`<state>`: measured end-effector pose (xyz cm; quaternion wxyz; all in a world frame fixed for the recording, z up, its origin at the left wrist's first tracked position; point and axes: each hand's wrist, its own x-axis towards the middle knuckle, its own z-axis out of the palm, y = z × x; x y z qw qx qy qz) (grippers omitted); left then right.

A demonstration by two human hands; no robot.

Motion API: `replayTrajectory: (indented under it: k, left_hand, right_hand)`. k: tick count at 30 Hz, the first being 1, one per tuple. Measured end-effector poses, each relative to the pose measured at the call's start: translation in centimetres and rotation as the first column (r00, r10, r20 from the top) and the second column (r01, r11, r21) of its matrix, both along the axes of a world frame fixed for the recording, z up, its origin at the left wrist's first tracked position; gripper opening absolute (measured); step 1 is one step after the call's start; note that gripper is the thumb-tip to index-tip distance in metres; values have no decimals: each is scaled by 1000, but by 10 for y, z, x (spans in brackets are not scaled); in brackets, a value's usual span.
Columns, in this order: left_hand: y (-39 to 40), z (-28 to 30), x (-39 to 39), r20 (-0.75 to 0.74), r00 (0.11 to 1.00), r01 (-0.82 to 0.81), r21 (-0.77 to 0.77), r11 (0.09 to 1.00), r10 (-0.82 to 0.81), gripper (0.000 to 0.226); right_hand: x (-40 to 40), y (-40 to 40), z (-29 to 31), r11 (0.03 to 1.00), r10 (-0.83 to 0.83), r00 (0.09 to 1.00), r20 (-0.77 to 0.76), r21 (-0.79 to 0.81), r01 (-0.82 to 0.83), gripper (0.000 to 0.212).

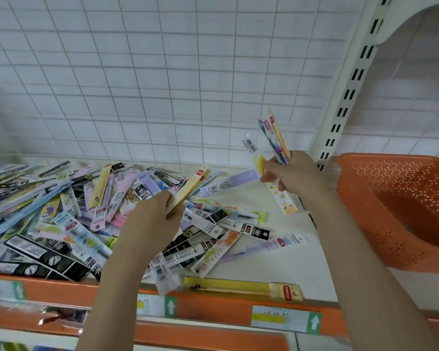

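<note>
Left hand (150, 219) pinches yellow pen packet (191, 185) by its lower end; right hand (289, 174) clamps packet bunch (276, 138). Likely light, bendy, slick film, so grip flat faces.

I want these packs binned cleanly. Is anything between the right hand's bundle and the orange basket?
Nothing visible: the right hand holds the bundle up beside the left rim of the basket, with open space between them.

I see a cream shelf (302, 262) with an orange front edge (213, 309). A loose heap of pen packets (61, 211) covers its left and middle. A single yellow packet (238, 287) lies along the near edge, and an orange perforated basket (403, 206) sits at the right.
</note>
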<state>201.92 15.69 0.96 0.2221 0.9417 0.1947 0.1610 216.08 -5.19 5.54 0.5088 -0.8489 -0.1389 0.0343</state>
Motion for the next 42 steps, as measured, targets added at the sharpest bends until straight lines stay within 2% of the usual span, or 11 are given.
replayTrajectory:
  k: [8, 12, 15, 19, 24, 27, 30, 33, 36, 39, 42]
  left_hand:
    - [1, 4, 4, 32, 999, -6, -20, 1000, 7, 38]
    - [2, 6, 4, 41, 999, -18, -17, 1000, 19, 39]
    - [3, 4, 4, 44, 999, -14, -13, 1000, 14, 38]
    - [4, 2, 6, 43, 999, -4, -19, 1000, 5, 36]
    - [-3, 6, 20, 24, 998, 66, 8, 998, -66, 29]
    - [-10, 5, 33, 9, 992, 128, 31, 991, -128, 31]
    - [-18, 3, 48, -24, 980, 199, 27, 980, -198, 37]
    - [-23, 4, 67, -110, 951, 296, 66, 953, -288, 35]
    - [-25, 5, 89, -294, 873, 428, 79, 900, -389, 16]
    - [-26, 1, 105, -445, 794, 484, 51, 874, -414, 23]
    - [-27, 1, 111, -490, 779, 499, 106, 860, -391, 21]
  right_hand:
    - [-21, -5, 4, 993, 113, 992, -46, 39, -112, 19]
    - [-21, -9, -3, 998, 49, 997, -58, -39, -51, 29]
    - [-19, -9, -14, 993, 35, 997, -74, -107, -43, 24]
    - [-15, -9, -28, 987, 65, 982, -176, -133, -89, 25]
    - [-12, -15, -37, 949, 111, 963, -244, -263, -176, 36]
    - [-13, -21, -40, 960, 74, 957, -279, -239, -144, 50]
    - [-16, -28, -39, 971, -26, 972, -233, -239, -31, 56]
    - [-16, -37, -35, 956, -108, 979, -174, -287, 54, 51]
    - [-17, -43, -35, 950, -130, 980, -151, -303, 79, 40]
    - [-18, -44, -36, 963, -105, 974, -200, -266, 49, 28]
    - [-18, -43, -39, 979, -67, 961, -268, -204, 11, 20]
